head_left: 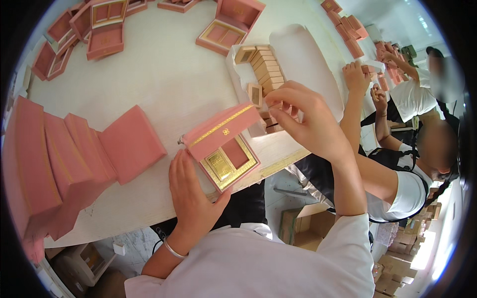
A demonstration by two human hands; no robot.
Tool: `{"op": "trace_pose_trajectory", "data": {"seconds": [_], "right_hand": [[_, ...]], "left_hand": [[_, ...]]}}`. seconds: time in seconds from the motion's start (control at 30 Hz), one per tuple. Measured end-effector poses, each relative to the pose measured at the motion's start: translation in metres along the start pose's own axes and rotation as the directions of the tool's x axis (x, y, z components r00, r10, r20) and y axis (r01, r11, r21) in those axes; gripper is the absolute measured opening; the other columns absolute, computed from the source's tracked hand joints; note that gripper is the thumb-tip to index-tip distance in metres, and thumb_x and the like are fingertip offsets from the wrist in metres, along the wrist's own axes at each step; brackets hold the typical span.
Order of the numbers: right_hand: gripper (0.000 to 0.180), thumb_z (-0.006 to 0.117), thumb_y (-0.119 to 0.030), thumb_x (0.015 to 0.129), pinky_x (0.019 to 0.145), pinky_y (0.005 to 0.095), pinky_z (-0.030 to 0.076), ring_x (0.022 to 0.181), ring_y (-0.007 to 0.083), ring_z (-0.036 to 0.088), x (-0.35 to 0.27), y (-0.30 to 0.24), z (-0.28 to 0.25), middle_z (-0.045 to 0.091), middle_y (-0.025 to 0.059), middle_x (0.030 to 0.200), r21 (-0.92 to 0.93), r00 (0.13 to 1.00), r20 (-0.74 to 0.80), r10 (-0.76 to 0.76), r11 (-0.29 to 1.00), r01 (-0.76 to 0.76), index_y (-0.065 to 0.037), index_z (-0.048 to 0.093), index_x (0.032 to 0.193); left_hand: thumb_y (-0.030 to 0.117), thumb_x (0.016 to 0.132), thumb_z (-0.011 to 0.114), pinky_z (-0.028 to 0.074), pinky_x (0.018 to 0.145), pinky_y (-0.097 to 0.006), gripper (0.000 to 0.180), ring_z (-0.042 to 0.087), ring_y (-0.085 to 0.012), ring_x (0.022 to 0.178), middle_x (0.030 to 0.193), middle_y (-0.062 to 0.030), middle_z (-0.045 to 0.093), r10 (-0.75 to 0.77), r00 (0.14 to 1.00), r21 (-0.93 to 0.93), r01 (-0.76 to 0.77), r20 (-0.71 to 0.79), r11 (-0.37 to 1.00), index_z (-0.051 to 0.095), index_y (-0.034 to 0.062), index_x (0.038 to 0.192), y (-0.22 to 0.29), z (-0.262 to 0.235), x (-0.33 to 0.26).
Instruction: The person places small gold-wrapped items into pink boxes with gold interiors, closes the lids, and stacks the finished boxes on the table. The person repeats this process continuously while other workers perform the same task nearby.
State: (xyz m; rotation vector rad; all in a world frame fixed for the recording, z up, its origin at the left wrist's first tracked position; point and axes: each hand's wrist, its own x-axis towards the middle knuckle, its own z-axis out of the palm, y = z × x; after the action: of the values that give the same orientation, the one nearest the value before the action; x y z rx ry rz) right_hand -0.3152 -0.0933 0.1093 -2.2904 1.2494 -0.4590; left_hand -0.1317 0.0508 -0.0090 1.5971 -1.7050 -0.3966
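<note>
A pink gift box (226,131) stands at the table's front edge with its gold-trimmed lid partly raised. Inside its gold-framed insert, one compartment carries a shiny gold bar-shaped piece (219,167); the other shows pink lining. My left hand (191,198) grips the box's left side, fingers along the back part and thumb at the front corner. Over the near end of a white carton (243,74) my right hand (310,119) is bent with fingers and thumb apart, and I see nothing held in it. Close to those fingertips sits a small tan box (254,94); several more fill a row behind it.
Pink boxes (74,159) are stacked at the left, one (133,144) leaning beside them. Open pink boxes (231,30) stand along the far side. To the right, a co-worker's arm (354,99) reaches close to the carton. An open cardboard box (308,226) is on the floor.
</note>
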Motion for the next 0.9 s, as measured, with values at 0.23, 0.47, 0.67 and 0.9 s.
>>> {"op": "trace_pose_trajectory", "data": {"seconds": [0.23,0.47,0.67,0.9], "right_hand": [[0.016,0.061,-0.002,0.069,0.078,0.0375,0.044,0.091,0.0292,0.056,0.053,0.04,0.025,0.061,0.0108,0.086,-0.508,0.958,0.189,-0.218,0.813,0.285,-0.004,0.063,0.085],[0.017,0.062,-0.005,0.071,0.071,0.042,0.047,0.08,0.0301,0.061,0.057,0.026,0.015,0.062,0.014,0.088,-0.588,0.982,0.126,-0.139,0.787,0.187,-0.002,0.064,0.087],[0.061,0.068,0.005,0.063,0.094,0.0369,0.039,0.109,0.0244,0.05,-0.048,-0.008,0.018,0.046,0.0143,0.119,0.651,0.971,-0.195,-0.138,0.722,0.234,0.001,0.054,0.122],[0.061,0.07,0.008,0.064,0.09,0.0339,0.042,0.112,0.0273,0.048,-0.085,-0.011,0.081,0.042,0.0166,0.122,0.734,0.939,-0.287,-0.187,0.587,0.341,0.002,0.053,0.122]], "left_hand": [[0.021,0.067,0.077,0.029,0.101,-0.053,0.098,0.032,-0.0445,0.124,0.136,-0.026,0.029,0.007,1.0,0.04,-0.007,0.0,0.999,0.015,-0.0055,0.138,0.003,0.001,0.003],[0.025,0.068,0.079,0.031,0.1,-0.048,0.096,0.038,-0.0408,0.121,0.132,-0.0245,0.036,0.038,0.998,-0.031,-0.04,-0.051,0.999,0.019,-0.0035,0.138,0.007,-0.002,0.006],[0.026,0.079,0.069,0.042,0.087,-0.04,0.058,0.053,-0.0304,0.099,0.116,-0.019,0.054,0.134,0.988,-0.387,-0.151,-0.07,0.91,0.045,-0.001,0.123,0.008,-0.025,-0.012],[0.009,0.089,0.057,0.047,0.08,-0.029,0.026,0.057,-0.0135,0.09,0.101,-0.0101,0.061,-0.08,0.918,-0.882,0.395,0.388,0.259,0.053,-0.0038,0.111,0.035,-0.03,0.007]]}}
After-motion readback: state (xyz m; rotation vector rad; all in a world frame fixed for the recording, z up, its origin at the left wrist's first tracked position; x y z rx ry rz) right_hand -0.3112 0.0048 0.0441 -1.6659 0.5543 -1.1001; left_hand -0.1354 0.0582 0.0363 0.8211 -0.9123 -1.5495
